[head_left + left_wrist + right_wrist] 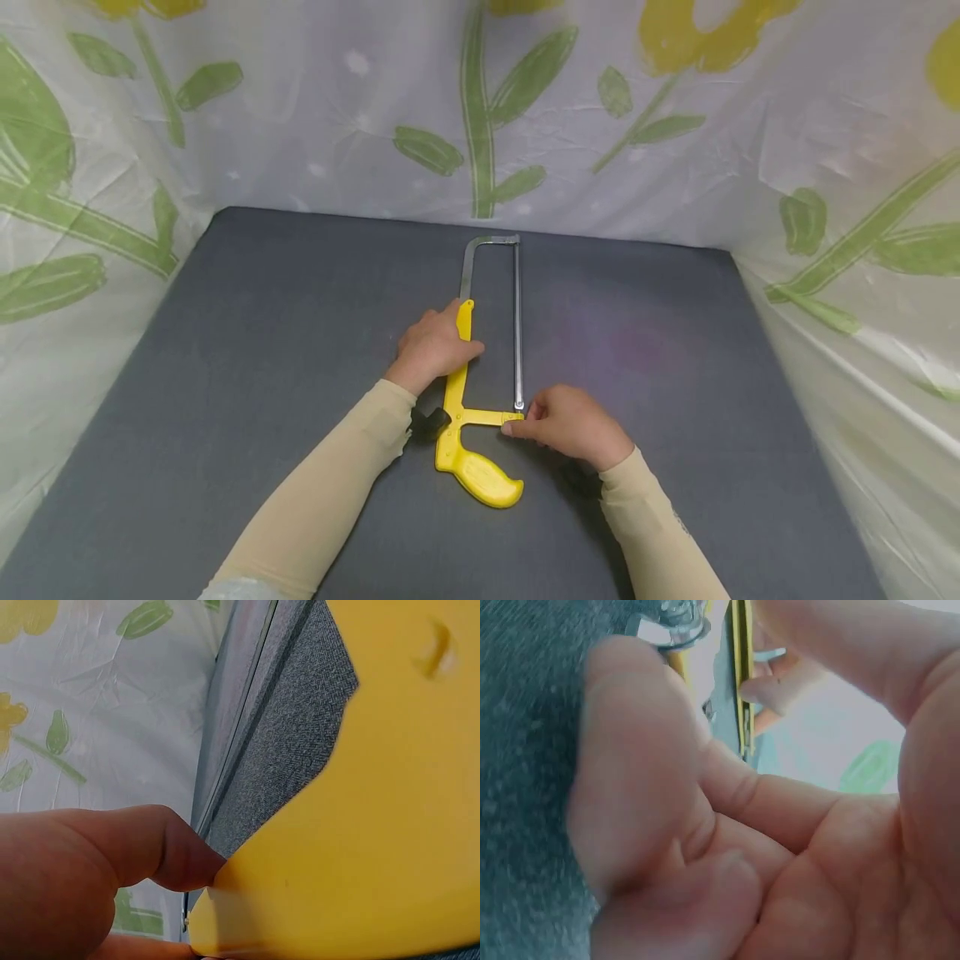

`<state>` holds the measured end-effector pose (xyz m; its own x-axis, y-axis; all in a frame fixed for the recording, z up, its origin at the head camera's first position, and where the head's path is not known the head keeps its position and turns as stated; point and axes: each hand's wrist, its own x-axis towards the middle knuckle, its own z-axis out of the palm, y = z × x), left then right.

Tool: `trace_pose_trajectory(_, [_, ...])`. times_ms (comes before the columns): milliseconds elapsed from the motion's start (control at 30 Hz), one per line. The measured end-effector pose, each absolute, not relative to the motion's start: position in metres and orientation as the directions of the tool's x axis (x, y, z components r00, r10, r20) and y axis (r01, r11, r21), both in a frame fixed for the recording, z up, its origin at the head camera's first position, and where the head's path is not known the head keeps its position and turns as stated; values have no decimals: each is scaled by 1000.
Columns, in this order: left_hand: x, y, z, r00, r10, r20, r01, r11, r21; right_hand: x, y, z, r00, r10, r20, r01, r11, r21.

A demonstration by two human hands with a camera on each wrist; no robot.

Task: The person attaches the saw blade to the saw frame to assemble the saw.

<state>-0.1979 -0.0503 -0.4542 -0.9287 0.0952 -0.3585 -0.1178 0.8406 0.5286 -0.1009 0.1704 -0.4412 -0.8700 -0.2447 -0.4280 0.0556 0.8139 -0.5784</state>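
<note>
A hacksaw (487,480) with a yellow handle and silver bow lies on the dark grey table, its blade (517,325) to the right and its handle nearest me. My left hand (437,346) grips the yellow part of the frame, thumb across it. In the left wrist view that thumb (150,844) presses against the yellow frame (360,847). Curled fingers and thumb of my right hand (573,423) pinch the saw's near blade end. The right wrist view shows a shiny metal fitting (681,621) by the fingertips, partly hidden by them.
The grey tabletop (300,275) extends around the saw. Sheeting with printed yellow flowers and green leaves (360,108) hangs along the back and both sides. A small dark object (429,423) shows under the left wrist.
</note>
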Motion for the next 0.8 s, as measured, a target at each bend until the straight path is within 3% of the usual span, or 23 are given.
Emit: trace_pose_trajectory(800, [-197, -47, -456, -935, 57, -351, -142, 845, 516, -105, 169, -448, -860, -239, -451, 91, 798, -596])
